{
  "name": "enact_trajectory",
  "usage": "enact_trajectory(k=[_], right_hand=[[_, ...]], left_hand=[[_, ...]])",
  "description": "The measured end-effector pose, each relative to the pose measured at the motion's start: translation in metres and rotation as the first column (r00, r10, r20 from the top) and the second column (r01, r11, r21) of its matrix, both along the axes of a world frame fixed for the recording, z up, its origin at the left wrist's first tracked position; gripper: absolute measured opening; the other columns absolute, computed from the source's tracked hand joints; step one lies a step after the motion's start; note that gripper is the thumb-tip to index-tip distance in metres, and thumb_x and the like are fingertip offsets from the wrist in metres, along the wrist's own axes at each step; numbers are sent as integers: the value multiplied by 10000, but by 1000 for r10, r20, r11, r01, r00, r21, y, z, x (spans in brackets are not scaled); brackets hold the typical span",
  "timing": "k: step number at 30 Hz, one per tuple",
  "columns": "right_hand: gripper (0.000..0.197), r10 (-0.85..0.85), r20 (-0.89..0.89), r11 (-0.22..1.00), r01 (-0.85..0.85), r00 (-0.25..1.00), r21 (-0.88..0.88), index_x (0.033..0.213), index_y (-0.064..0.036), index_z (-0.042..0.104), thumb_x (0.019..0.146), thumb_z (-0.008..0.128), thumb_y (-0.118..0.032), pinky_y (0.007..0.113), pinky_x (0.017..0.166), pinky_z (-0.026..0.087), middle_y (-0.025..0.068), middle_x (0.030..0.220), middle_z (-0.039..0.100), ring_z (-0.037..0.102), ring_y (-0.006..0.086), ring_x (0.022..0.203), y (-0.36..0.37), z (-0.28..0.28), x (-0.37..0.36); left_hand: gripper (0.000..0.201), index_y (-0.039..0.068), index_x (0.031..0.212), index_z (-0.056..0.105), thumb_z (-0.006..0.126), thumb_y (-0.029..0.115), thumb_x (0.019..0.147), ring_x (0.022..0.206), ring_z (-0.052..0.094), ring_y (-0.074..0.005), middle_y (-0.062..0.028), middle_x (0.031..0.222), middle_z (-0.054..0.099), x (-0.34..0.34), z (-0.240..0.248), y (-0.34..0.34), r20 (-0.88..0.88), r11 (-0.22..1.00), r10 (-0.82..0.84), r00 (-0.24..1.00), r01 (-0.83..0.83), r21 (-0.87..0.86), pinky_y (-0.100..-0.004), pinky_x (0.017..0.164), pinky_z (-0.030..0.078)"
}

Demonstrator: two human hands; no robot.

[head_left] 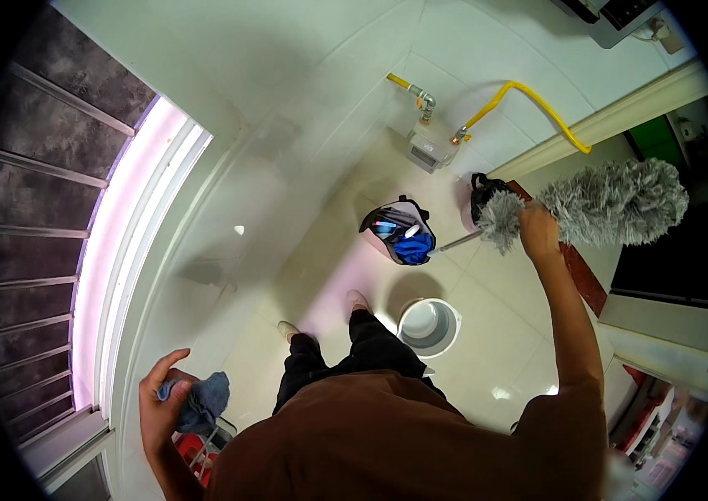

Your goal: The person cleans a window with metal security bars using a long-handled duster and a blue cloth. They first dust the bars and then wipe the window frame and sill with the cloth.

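My right hand (540,230) is closed around a fluffy grey duster (621,203), gripping it partway along its fibre head. The duster's long end reaches out to the right, and its thin metal handle (459,241) slants down to the left, toward the open bag. At the lower left, my left hand (162,402) holds a crumpled blue-grey cloth (206,402) between thumb and palm, with the index finger stretched out. That cloth hangs beside the window wall.
An open bag (377,242) with blue cloth inside stands on the tiled floor, near a white bucket (451,321). A yellow hose (529,90) and a meter box (431,152) are on the far wall. At left is a barred window (45,230); a red item (195,455) sits below my left hand.
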State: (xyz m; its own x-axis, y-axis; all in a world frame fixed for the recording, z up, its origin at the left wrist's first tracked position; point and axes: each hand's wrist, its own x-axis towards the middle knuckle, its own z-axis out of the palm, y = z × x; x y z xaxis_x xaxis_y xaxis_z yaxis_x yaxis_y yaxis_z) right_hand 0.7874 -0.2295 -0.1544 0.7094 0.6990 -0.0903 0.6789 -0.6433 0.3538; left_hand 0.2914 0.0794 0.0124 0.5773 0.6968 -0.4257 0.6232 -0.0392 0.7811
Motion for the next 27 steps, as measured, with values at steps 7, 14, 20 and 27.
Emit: enact_trajectory(k=[7,14,20,27], right_hand=[[111,122,-55,989,-117,991,88,742,-43,655,742,545,-50,347,615,535,142,850,613,648,265,724,77,-51,12],[113,189,-111,981,-183,976,65,758,-60,642,750,534,-91,345,607,532,110,863,596,631,246,724,153,-133,-16],[100,384,-293,921,-387,875,52,710,-90,655,710,556,-98,374,577,509,121,809,622,634,251,722,186,-252,-44],[137,231,-391,934,-316,891,-168,823,-95,664,766,543,-128,403,725,452,85,909,627,578,242,864,233,-345,-70]], left_hand=[[350,10,1117,562,600,65,773,681,554,-111,-56,695,616,4,-16,-5,-29,995,88,996,-89,-50,-243,703,436],[407,1,1113,558,638,214,775,683,558,-112,-55,701,613,13,-30,-7,-91,987,145,985,-151,-63,-242,684,439],[366,14,1117,567,631,152,784,710,574,-108,-61,736,638,11,-43,-7,-152,989,124,981,-135,-63,-250,699,456],[313,-7,1080,572,573,74,777,718,583,-107,-71,747,649,16,-59,-16,-246,982,152,957,-174,-70,-251,714,461]])
